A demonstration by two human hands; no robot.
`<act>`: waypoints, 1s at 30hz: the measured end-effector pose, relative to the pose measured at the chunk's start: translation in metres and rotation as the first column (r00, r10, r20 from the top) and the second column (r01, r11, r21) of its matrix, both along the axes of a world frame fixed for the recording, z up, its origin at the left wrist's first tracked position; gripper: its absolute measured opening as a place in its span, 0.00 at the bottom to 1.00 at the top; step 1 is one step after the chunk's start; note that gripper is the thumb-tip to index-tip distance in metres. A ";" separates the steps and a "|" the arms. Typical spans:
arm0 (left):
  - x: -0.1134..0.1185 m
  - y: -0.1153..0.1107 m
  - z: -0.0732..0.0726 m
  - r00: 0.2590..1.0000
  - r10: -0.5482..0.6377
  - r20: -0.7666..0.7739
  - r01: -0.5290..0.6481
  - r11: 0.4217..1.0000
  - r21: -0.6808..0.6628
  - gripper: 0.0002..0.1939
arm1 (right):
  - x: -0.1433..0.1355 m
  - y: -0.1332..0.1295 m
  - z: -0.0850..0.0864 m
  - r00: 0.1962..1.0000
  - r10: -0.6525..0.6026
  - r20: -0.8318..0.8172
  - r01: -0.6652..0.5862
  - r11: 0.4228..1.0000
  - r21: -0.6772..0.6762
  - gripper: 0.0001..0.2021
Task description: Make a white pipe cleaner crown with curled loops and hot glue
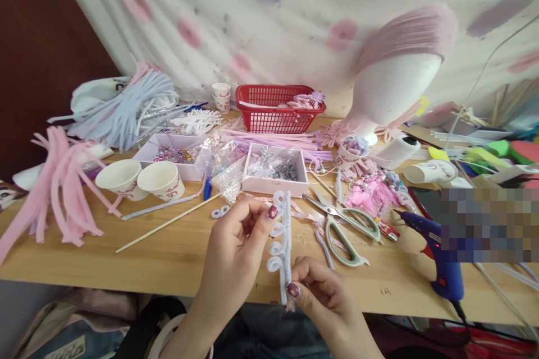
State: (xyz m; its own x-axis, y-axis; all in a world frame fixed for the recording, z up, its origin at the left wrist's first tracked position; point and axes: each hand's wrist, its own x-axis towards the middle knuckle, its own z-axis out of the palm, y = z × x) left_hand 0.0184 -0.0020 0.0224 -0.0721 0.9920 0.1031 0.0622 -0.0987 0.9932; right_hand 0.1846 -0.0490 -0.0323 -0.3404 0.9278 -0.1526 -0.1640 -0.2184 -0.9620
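Note:
A pale blue-white pipe-cleaner piece [288, 235] with several curled loops along its left side is held upright above the table's front edge. My left hand [240, 241] pinches it near its top, by the uppermost loop. Lower down, my right hand [322, 294] grips the straight stems between thumb and fingers. Green-handled scissors [343, 219] lie to the right behind the piece. Behind my left hand, a small curled piece [219, 211] rests on the wood.
A blue glue gun [442, 258] stands at the right. Paper cups [161, 180], a thin stick [168, 223] and pink strips [63, 185] are at the left. Behind are a white box [275, 186], a red basket [280, 118] and a white head form [387, 87].

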 end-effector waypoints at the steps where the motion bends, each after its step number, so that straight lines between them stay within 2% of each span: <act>1: 0.000 0.000 0.000 1.000 0.000 0.002 0.000 1.000 -0.003 0.12 | 0.000 0.000 0.000 1.000 -0.008 -0.002 0.008 1.000 -0.007 0.14; 8: 0.000 0.001 -0.003 1.000 0.012 0.009 -0.012 1.000 -0.016 0.13 | -0.001 0.002 0.000 0.999 0.017 0.028 -0.017 1.000 -0.003 0.15; 14: 0.000 0.002 -0.002 1.000 0.017 0.025 -0.017 1.000 0.002 0.12 | -0.005 -0.001 0.004 0.998 -0.055 0.006 0.056 0.997 -0.053 0.17; 22: 0.001 0.001 -0.006 0.999 0.028 0.036 -0.029 0.999 0.025 0.10 | -0.004 -0.001 0.005 0.999 -0.037 0.004 0.037 0.999 -0.033 0.18; 25: -0.002 0.004 -0.008 0.997 0.054 0.062 -0.055 0.998 0.026 0.08 | -0.005 -0.002 0.006 0.995 -0.096 0.012 0.097 0.995 -0.039 0.18; 30: -0.008 0.008 -0.007 0.993 0.113 0.033 -0.115 0.992 0.060 0.06 | -0.006 -0.003 0.011 0.997 -0.080 0.015 0.080 0.996 -0.039 0.19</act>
